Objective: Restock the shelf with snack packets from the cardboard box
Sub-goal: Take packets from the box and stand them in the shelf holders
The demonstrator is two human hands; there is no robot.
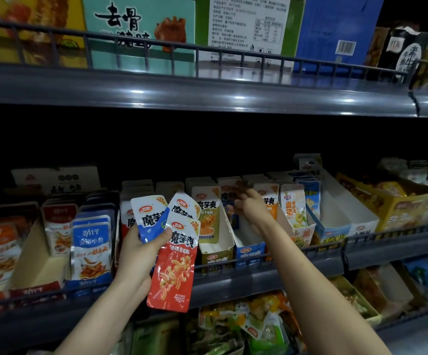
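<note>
My left hand [137, 254] grips a fan of three snack packets in front of the middle shelf: a red one [174, 272] hanging lowest, a blue one [150, 216] at upper left and a third [184, 206] behind them. My right hand [250, 206] reaches into the blue display tray [250, 248] on that shelf, its blurred fingers at the packets [229, 198] standing at the back of the tray. Whether it holds one I cannot tell. The cardboard box is out of view.
The middle shelf [271, 275] carries rows of display trays: an olive one [216, 254], fish-snack packets [91, 249] at left, a yellow carton [397, 208] at right. A wire rail fronts it. Large boxes fill the upper shelf [207, 96]. Loose packets [246, 319] lie on the shelf below.
</note>
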